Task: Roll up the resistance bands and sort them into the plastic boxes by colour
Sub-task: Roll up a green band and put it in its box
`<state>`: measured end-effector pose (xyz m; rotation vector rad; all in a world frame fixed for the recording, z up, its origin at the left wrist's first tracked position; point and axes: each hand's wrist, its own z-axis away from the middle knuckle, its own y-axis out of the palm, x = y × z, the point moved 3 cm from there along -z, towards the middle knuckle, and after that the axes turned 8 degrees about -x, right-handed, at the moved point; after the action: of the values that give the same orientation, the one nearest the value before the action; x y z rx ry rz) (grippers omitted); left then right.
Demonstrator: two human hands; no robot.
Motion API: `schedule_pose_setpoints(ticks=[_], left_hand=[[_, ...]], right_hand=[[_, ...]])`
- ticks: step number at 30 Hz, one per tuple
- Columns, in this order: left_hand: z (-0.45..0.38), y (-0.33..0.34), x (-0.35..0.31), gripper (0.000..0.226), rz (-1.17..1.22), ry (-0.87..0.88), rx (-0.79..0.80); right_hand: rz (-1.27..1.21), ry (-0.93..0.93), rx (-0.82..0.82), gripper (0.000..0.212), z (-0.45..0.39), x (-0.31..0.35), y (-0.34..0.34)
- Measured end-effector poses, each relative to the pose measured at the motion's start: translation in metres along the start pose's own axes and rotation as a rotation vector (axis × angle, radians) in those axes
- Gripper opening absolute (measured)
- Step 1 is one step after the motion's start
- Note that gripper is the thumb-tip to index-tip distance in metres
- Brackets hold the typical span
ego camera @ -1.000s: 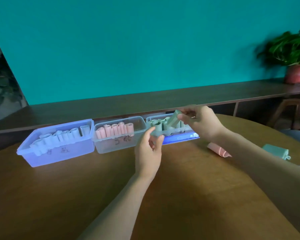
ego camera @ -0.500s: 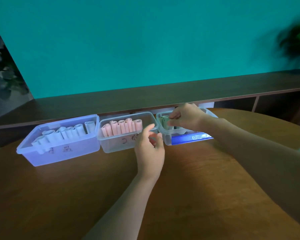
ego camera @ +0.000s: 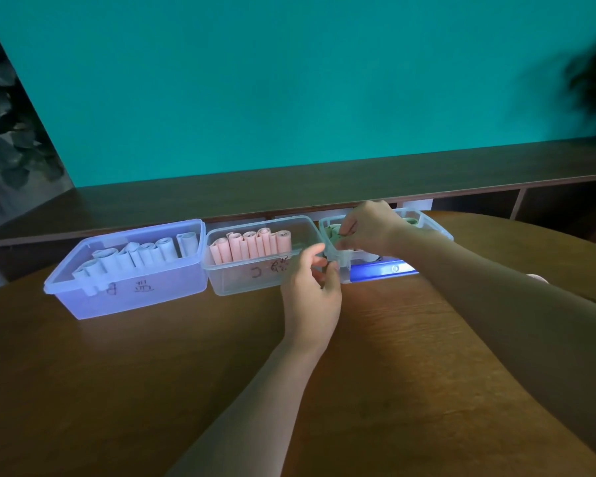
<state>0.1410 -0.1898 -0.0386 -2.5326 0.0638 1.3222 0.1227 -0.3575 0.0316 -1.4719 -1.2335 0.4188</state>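
Head view: right hand [ego camera: 369,227] apparently pinches green rolls [ego camera: 334,232] in box [ego camera: 437,228]; left hand [ego camera: 312,287] loosely curled, empty.

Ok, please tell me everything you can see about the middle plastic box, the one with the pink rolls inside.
The middle box is clear, rectangular plastic with a rim and no lid. It stands upright on the wooden table, between the bluish box and the right box. Pink rolled bands fill its back left part in a row; its right end looks empty. Its front wall carries dark handwriting. The left hand hides its front right corner; contact is unclear.
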Motion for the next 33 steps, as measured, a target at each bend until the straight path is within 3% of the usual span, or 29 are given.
schedule_pose_setpoints(ticks=[13,22,33], left_hand=[[0.001,0.003,0.000,0.037,0.010,0.036,0.010],[0.001,0.001,-0.001,0.031,0.042,0.083,-0.013],[0.001,0.000,0.001,0.031,0.032,-0.014,0.017]], right_hand=[[0.078,0.056,0.022,0.031,0.000,0.005,0.002],[-0.057,0.115,-0.017,0.017,0.000,0.006,0.002],[-0.117,0.103,0.040,0.021,0.009,-0.011,-0.004]])
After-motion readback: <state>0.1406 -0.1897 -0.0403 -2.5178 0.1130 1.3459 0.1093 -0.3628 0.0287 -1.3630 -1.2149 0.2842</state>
